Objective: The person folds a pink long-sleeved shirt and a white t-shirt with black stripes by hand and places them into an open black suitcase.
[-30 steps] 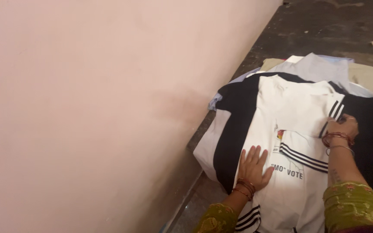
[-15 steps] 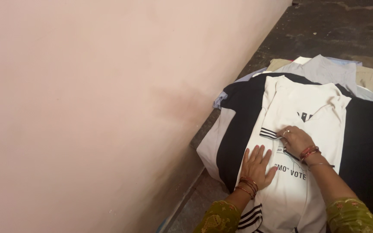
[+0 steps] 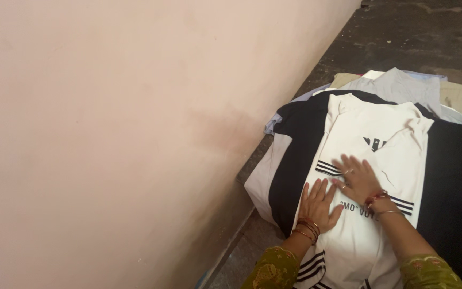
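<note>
A white T-shirt (image 3: 386,128) with black stripes and dark print lies folded on top of a pile of clothes. My left hand (image 3: 319,204) rests flat on its left part, fingers spread, bangles at the wrist. My right hand (image 3: 358,177) lies flat beside it, fingers spread, pressing on the folded-over striped sleeve (image 3: 327,167). Neither hand grips anything. Both forearms wear olive-green patterned sleeves.
Under the T-shirt lie a black garment (image 3: 295,139), a white one (image 3: 263,179), a pale blue-grey shirt (image 3: 397,85) and a beige cloth (image 3: 458,96). A pink wall (image 3: 124,134) fills the left. Dark floor (image 3: 402,37) lies beyond the pile.
My right hand carried the striped sleeve from the right side across to the shirt's middle, let it go, and now lies flat on it. My left hand stayed in place.
</note>
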